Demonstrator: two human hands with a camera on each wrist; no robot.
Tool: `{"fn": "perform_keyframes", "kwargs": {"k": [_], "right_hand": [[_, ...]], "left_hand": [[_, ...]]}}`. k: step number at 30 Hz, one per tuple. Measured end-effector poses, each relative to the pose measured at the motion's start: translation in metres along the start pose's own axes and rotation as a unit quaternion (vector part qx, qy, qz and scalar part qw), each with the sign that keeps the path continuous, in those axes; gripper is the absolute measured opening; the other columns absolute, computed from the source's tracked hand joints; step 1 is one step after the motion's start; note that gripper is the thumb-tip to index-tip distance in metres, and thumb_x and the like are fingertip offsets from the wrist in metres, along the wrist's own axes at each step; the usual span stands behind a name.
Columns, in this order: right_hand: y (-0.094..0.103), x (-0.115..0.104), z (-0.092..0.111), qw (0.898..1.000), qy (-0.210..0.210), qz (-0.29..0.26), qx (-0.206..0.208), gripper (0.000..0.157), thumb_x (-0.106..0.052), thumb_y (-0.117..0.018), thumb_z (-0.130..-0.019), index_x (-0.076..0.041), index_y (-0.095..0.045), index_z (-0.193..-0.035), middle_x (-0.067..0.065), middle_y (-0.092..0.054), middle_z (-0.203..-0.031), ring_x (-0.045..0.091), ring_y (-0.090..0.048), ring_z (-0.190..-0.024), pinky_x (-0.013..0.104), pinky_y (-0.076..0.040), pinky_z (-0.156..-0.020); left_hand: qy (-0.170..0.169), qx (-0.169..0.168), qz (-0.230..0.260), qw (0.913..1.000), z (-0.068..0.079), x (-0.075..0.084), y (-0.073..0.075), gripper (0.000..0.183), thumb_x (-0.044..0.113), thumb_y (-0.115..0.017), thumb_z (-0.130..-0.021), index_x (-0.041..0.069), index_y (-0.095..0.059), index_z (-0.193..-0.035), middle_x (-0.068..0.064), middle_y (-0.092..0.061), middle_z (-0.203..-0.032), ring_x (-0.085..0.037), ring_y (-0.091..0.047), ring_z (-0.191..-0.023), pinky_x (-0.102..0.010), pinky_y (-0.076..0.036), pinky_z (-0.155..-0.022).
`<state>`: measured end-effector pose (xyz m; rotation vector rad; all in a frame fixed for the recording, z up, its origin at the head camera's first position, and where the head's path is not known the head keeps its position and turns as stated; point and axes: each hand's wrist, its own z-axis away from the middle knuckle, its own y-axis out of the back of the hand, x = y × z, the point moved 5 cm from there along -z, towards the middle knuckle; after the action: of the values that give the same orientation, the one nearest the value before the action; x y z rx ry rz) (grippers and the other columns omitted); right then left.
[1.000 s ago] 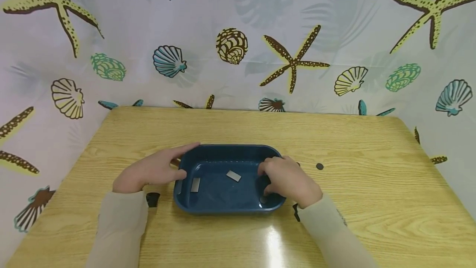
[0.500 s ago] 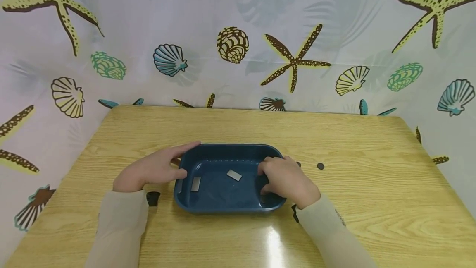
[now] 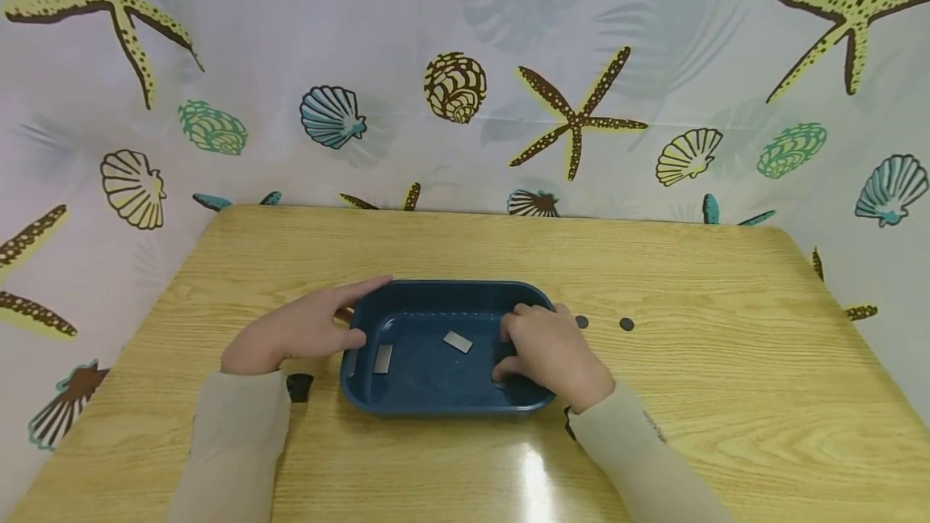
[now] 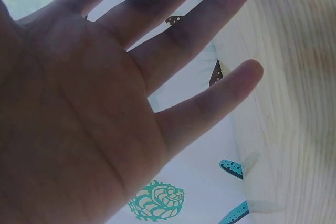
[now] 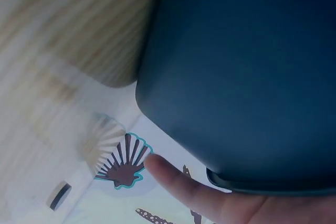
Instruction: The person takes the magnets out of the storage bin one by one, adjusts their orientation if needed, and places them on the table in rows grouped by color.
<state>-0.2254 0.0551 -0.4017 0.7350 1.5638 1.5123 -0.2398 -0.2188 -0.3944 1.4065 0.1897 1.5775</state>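
Note:
A dark blue rectangular tray (image 3: 450,402) stands on the wooden table. My left hand (image 3: 301,329) rests at the tray's left end, thumb over the rim and fingers reaching towards the back corner. In the left wrist view the left hand's fingers (image 4: 205,40) are straight and spread. My right hand (image 3: 548,345) reaches over the right rim, with thumb and forefinger bent down inside. A small dark round piece (image 3: 498,385) shows faintly by the right thumb; whether it is pinched is hidden. In the right wrist view one finger (image 5: 184,187) lies along the tray's outside.
Two thin rectangular plates, one at the tray's left (image 3: 383,359) and one mid-tray (image 3: 458,341), lie flat. Two dark discs (image 3: 626,324) lie on the table to the right of the tray. A patterned curtain (image 3: 407,63) with shells and starfish hangs behind the table (image 3: 726,345).
My right hand has shifted slightly left inside the tray, its thumb further in. The nearer disc on the table is now fully uncovered. The left hand and tray have stayed put.

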Motion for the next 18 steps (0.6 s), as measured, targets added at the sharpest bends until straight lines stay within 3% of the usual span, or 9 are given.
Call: {"fn": "perform_keyframes", "kwargs": {"k": [4,8,18], "right_hand": [[0.0001,-0.0006,0.0002,1.000,0.002,-0.001,0.008,0.042,-0.050,-0.086,-0.076,-0.014,-0.078,-0.097,0.001,-0.070,-0.093,0.021,-0.066,-0.089,0.058,-0.047,-0.096],[-0.0012,-0.0022,0.0009,1.000,0.005,-0.013,-0.012,0.042,-0.050,-0.087,-0.075,-0.016,-0.078,-0.099,0.000,-0.071,-0.098,0.021,-0.068,-0.100,0.069,-0.037,-0.110],[-0.0019,-0.0049,-0.0004,0.999,0.020,-0.010,-0.023,0.035,-0.045,-0.093,-0.069,-0.021,-0.078,-0.090,-0.002,-0.069,-0.101,0.025,-0.067,-0.110,0.074,-0.025,-0.117]], "left_hand": [[-0.005,0.000,-0.002,1.0000,0.0004,0.0010,0.0003,0.083,0.011,-0.060,-0.091,0.014,-0.023,-0.166,-0.025,-0.048,-0.155,-0.047,-0.055,-0.133,-0.032,-0.049,-0.080],[-0.008,0.000,-0.003,1.0000,0.0011,0.0022,0.0003,0.083,0.012,-0.060,-0.091,0.013,-0.023,-0.165,-0.025,-0.048,-0.155,-0.047,-0.056,-0.133,-0.033,-0.050,-0.083],[-0.005,-0.005,0.003,1.0000,0.0011,0.0020,0.0010,0.086,0.011,-0.061,-0.090,0.013,-0.021,-0.166,-0.027,-0.047,-0.156,-0.048,-0.055,-0.133,-0.034,-0.050,-0.081]]}}
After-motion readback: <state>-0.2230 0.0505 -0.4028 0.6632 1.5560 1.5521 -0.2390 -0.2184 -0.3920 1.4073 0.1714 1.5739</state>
